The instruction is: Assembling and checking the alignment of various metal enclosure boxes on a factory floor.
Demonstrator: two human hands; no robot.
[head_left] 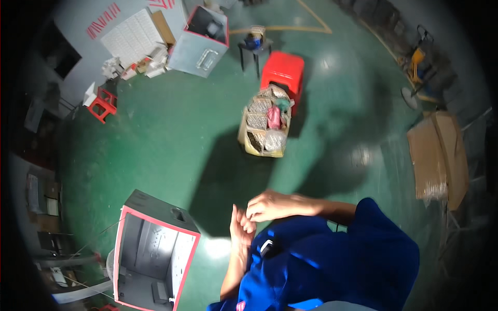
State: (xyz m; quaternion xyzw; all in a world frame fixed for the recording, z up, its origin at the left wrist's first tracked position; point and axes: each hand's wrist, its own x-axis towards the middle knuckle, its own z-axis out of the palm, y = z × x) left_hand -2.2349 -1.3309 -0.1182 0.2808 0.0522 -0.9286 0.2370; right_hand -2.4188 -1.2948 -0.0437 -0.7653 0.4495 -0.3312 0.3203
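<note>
In front of my body, both hands are held close together at chest height. My right hand (267,206) is closed, its fingertips pinched together right beside the left one. My left hand (242,227) has curled fingers, with one digit pointing up. Anything between the fingers is too small or hidden to make out. To the left of my hands stands a grey metal cabinet (157,212) with a red rim and an open front; its inside shows fittings. Farther ahead is an open box (243,136) holding several bubble-wrapped parts and a pink bundle.
Behind the box is a red stool (284,66). Another grey cabinet (199,51) and a dark stool (255,46) stand farther off. A smaller red stool (103,105) is far left. Cardboard (429,150) stands at the right, on the green floor's edge.
</note>
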